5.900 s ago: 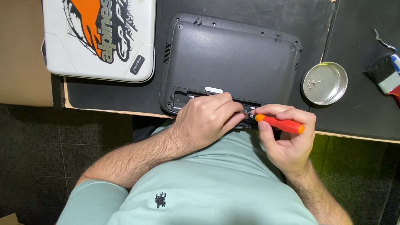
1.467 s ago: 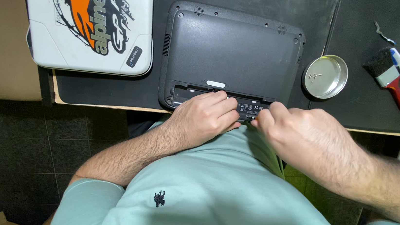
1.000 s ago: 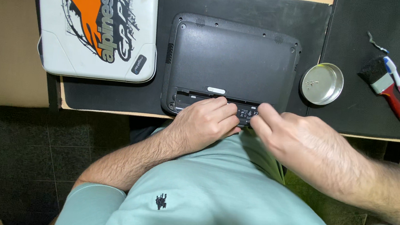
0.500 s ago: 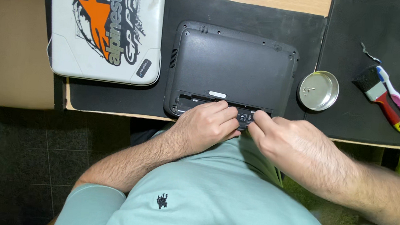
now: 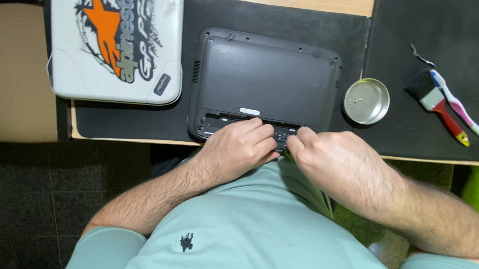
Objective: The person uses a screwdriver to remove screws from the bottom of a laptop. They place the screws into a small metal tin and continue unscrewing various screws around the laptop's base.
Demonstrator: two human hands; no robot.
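A black laptop (image 5: 265, 78) lies upside down on a black mat (image 5: 233, 17), with an open bay along its near edge. My left hand (image 5: 241, 149) rests over that bay, its fingers curled down onto the laptop's near edge. My right hand (image 5: 336, 161) is close beside it on the right, knuckles up, its fingertips at the bay's right part. Whatever lies under the right fingers is hidden.
A white laptop with an orange star sticker (image 5: 115, 29) lies to the left. A round metal dish (image 5: 365, 101) sits right of the black laptop. Farther right on a second black mat (image 5: 454, 32) are a small brush (image 5: 433, 97) and a toothbrush (image 5: 459, 106).
Six seconds ago my right hand held an orange-handled screwdriver at the bay; it no longer shows. Over the last second both hands stay at the near edge and only the view shifts.
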